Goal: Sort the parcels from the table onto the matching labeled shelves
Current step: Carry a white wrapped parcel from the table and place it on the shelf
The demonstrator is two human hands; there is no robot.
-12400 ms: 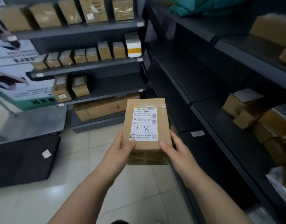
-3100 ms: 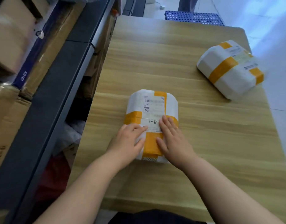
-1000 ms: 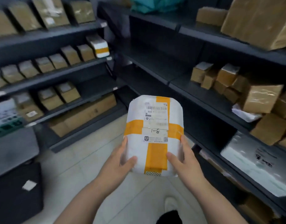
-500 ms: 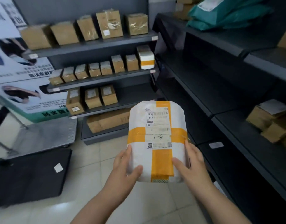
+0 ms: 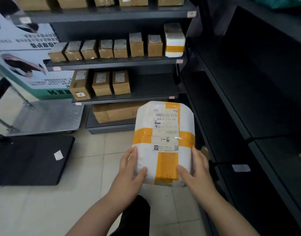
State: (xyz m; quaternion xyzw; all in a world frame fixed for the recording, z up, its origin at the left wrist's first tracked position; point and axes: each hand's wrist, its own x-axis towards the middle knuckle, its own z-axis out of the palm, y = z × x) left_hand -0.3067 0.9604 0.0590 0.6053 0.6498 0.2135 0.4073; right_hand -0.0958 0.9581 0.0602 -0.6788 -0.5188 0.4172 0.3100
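A white parcel [image 5: 164, 140] crossed with orange tape carries a shipping label and a handwritten "1-8". I hold it up in front of me above the tiled floor. My left hand [image 5: 129, 169] grips its lower left edge with the thumb on the front face. My right hand [image 5: 195, 169] grips the lower right edge the same way. Ahead stands a dark shelf unit [image 5: 117, 63] with rows of brown boxes. A similar white parcel with an orange band [image 5: 174, 40] stands at the right end of its second shelf.
Three brown boxes [image 5: 100, 82] sit on the third shelf, with bare shelf to their right. A large carton [image 5: 115, 113] lies on the bottom level. Dark shelving [image 5: 248, 82] runs along the right. A metal cart [image 5: 46, 116], a black panel [image 5: 30, 159] and a poster [image 5: 22, 53] are at left.
I have come closer to the shelf unit ahead, which now looms larger. The parcel stays gripped in both hands, held at the same height.
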